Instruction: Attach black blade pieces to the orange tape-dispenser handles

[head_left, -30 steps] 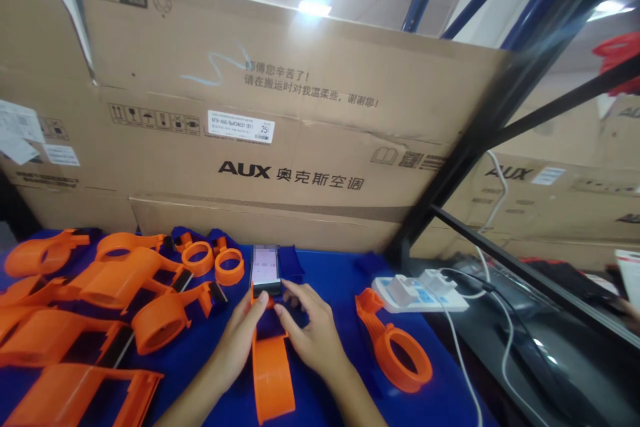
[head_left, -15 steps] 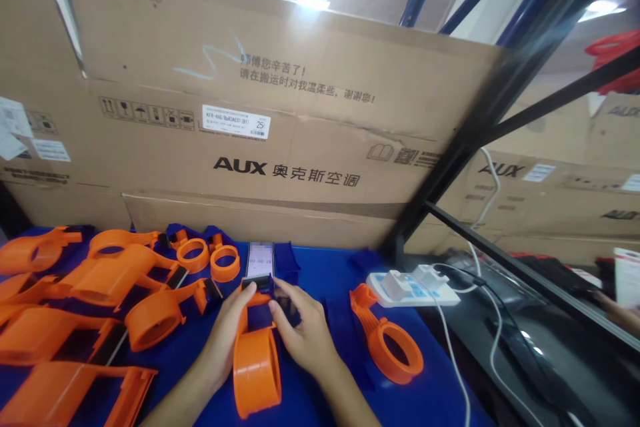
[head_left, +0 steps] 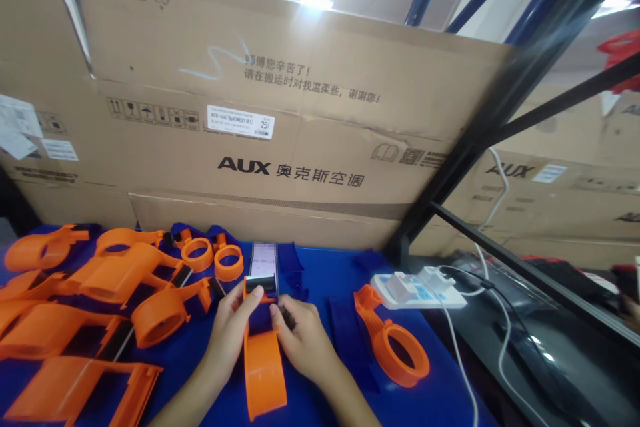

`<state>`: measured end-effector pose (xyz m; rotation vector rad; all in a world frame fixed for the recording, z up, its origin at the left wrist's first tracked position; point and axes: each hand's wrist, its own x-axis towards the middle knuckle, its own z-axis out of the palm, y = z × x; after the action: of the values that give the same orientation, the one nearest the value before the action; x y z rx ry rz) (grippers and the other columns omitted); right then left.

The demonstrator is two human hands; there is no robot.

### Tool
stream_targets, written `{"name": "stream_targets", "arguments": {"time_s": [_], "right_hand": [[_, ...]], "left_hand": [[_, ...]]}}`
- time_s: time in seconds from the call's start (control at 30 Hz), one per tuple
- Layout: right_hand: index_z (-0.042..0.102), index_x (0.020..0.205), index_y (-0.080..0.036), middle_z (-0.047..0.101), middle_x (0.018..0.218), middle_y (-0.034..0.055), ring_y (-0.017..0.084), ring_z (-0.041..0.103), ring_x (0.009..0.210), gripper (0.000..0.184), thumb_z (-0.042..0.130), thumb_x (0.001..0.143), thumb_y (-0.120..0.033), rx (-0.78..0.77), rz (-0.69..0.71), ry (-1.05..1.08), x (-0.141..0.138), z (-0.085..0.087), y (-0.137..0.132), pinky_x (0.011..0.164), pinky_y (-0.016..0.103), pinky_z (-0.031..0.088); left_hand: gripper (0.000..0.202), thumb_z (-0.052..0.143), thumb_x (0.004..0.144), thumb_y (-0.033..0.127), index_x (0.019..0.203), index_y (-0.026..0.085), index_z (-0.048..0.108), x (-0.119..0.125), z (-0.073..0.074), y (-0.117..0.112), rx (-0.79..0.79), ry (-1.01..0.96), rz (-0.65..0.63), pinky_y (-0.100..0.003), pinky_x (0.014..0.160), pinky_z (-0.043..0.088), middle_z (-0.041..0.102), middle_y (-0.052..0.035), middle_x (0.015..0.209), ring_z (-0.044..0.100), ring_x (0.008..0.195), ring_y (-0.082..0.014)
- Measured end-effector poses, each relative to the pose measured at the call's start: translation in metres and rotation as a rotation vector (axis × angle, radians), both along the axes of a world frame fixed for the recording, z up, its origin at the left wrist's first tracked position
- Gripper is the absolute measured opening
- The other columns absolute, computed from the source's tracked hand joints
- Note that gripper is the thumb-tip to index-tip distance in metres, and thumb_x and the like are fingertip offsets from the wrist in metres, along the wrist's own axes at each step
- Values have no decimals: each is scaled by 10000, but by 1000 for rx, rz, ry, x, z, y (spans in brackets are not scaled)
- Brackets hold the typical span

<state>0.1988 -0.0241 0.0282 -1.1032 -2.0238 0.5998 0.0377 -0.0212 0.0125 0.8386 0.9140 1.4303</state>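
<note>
My left hand (head_left: 227, 337) and my right hand (head_left: 303, 341) both grip an orange plastic tape-dispenser frame (head_left: 264, 368) that lies on the blue table cover (head_left: 330, 280). The fingertips of both hands pinch at its far end, where a small black part (head_left: 261, 284) sits. Just behind that end a phone (head_left: 263, 260) lies with its screen lit. To the right of my right hand rests a separate orange ring piece (head_left: 397, 345).
Several more orange dispenser frames and rings (head_left: 115, 293) are heaped at the left. A white power strip (head_left: 417, 290) with plugs and cables lies at the right. Large cardboard boxes (head_left: 280, 127) wall off the back. A black shelf frame (head_left: 480, 140) slants at the right.
The orange frame in my hands has tilted, its rounded end turning back flatter toward me. My fingers stay pinched at its far end.
</note>
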Motion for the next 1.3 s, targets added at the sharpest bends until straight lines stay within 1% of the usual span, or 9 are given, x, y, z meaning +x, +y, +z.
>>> {"name": "stream_targets", "arguments": {"time_s": [0.1,0.27,0.5,0.6,0.77,0.93,1.1,1.2,1.3], "right_hand": [[442,757,-230,540,642,-46,125,522,572,340,436,1081,-332,-16,10,-11,-1,0,-1,567,249,332],[443,760,-236,545,652,-43,126,503,564,331,430,1077,-330,-10,17,32,-3,-1,-2,559,243,344],[506,823,-239,597,691,-22,139,524,573,306,393,1092,-329,-43,41,101,-6,-1,-6,553,247,378],[557,890,-231,634,742,-3,146,559,606,316,350,1106,-331,-53,72,137,-8,-1,-8,580,254,411],[590,924,-231,639,751,-1,152,585,634,334,342,1112,-355,-84,110,191,-9,-3,-8,613,258,449],[634,1086,-231,664,780,12,162,597,637,335,332,1112,-374,-84,119,236,-12,-2,-11,624,267,488],[639,1165,-225,690,847,37,181,639,695,353,327,1110,-381,-79,99,274,-15,-1,-15,667,279,526],[637,1184,-236,691,855,41,196,661,741,341,336,1107,-378,-84,120,286,-15,-3,-17,727,301,546],[637,1183,-243,681,843,36,200,666,751,337,336,1106,-374,-81,109,288,-15,-4,-18,742,304,544]], "left_hand": [[415,815,803,490,1066,169,796,-1,1,-1,6,-17,-9,-355,919,521,790,-91,1034,694,998,-282],[357,836,779,484,934,164,797,-2,4,-3,-25,-15,2,-310,813,517,768,-54,872,685,865,-245],[336,848,764,474,885,166,792,-1,12,-7,-31,-60,-17,-294,772,517,765,-45,837,682,808,-224],[351,842,771,476,909,156,798,-2,13,-6,-11,-62,-39,-310,768,529,774,-66,859,695,816,-241],[385,843,776,467,1001,157,805,-4,12,-6,8,-62,-59,-319,794,542,794,-82,926,713,850,-254],[396,827,810,432,1092,156,792,-4,12,-7,34,-74,-87,-322,799,546,799,-95,960,719,877,-258],[403,830,808,425,1106,157,794,-4,16,-10,57,-92,-107,-354,843,559,802,-108,997,732,939,-292],[379,823,818,416,1099,163,799,-4,17,-10,76,-93,-108,-344,850,558,806,-103,1018,734,941,-282],[349,806,838,403,1096,168,799,-5,18,-11,87,-109,-126,-343,862,558,809,-99,1015,735,950,-279]]}}
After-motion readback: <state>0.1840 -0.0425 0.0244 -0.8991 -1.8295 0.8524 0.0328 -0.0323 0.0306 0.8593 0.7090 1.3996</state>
